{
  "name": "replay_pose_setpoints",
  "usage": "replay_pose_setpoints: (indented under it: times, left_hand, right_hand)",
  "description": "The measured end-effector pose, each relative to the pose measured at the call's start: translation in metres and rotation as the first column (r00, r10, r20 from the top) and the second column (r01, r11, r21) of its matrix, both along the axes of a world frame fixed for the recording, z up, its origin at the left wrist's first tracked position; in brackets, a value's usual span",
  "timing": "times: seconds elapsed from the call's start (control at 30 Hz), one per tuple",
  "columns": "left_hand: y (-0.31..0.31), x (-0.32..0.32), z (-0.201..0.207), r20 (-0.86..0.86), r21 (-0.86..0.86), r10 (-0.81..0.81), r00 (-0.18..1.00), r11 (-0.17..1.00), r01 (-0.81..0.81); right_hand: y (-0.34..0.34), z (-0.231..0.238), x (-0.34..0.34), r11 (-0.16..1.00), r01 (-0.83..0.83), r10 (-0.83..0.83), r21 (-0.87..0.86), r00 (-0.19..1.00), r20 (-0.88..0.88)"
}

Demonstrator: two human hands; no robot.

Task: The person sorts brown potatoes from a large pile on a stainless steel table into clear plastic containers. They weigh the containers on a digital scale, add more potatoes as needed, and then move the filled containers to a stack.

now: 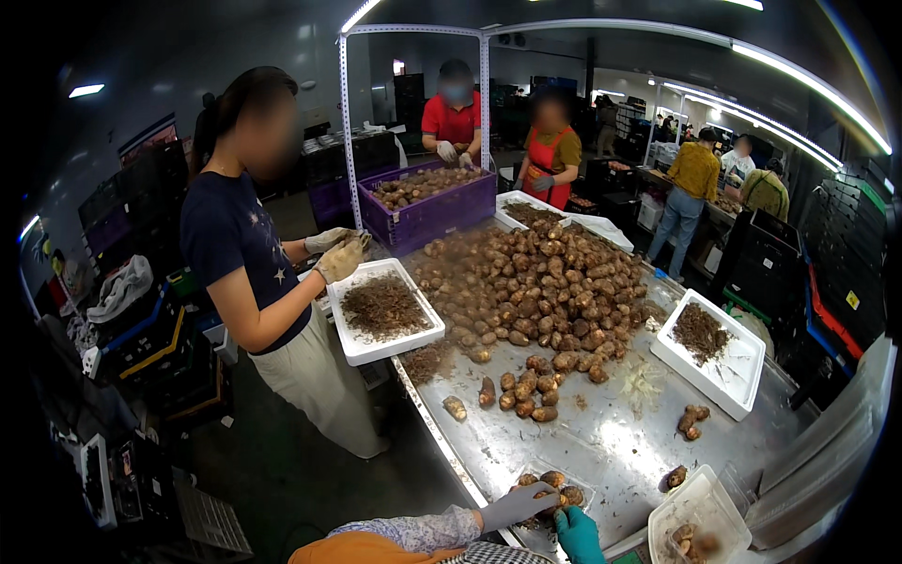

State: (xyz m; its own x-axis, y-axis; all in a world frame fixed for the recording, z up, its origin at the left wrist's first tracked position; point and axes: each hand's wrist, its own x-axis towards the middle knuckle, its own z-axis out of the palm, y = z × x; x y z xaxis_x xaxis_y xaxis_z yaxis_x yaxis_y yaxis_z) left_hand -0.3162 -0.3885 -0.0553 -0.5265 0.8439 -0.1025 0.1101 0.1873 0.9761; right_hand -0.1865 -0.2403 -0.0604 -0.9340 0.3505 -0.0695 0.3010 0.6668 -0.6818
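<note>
My left hand (517, 508), in a pale grey glove, reaches over a small clear plastic tray (587, 489) at the near edge of the metal table. Its fingers are bent around a small brown taro (545, 499). Close by on the right, my right hand (579, 536) wears a teal glove; its fingers are closed at the tray's edge, and what they grip is hidden. More taros (552, 478) lie in the tray. Ahead, a large pile of taros (554, 282) covers the middle of the table, with a loose group (526, 387) nearer to me.
White trays of brown scraps stand at the left (432, 331) and right (742, 399). A white tub (700, 493) is beside my right hand. Across the table is a purple crate (423, 226) of taros. A gloved co-worker (254, 254) stands at left; two more people stand behind.
</note>
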Motion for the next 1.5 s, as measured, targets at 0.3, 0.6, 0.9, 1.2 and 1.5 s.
replay_pose_setpoints:
  times: [0.3,0.6,0.9,1.2,1.5]
  left_hand:
    - [-0.001,-0.002,0.017,0.276,-0.243,0.046,0.96,0.97,0.023]
    - [0.002,-0.002,-0.003,0.27,-0.245,0.065,0.961,0.969,0.003]
    - [-0.001,-0.004,-0.031,0.055,-0.175,-0.067,0.996,0.982,0.075]
    - [-0.003,0.003,0.022,0.176,-0.209,0.091,0.98,0.976,-0.053]
    - [0.003,0.002,-0.031,0.039,-0.101,0.019,0.999,0.995,-0.015]
  right_hand:
    - [0.003,-0.016,0.001,0.996,-0.023,0.02,-0.091,0.999,-0.039]
    - [0.005,-0.022,0.0,0.997,-0.072,0.071,-0.016,0.995,-0.069]
    - [0.004,-0.011,0.002,0.996,-0.084,0.084,-0.043,0.996,0.012]
    - [0.006,-0.008,0.001,0.997,-0.077,0.077,0.009,0.997,0.031]
    - [0.007,-0.034,0.0,0.953,0.08,-0.103,-0.292,0.992,-0.067]
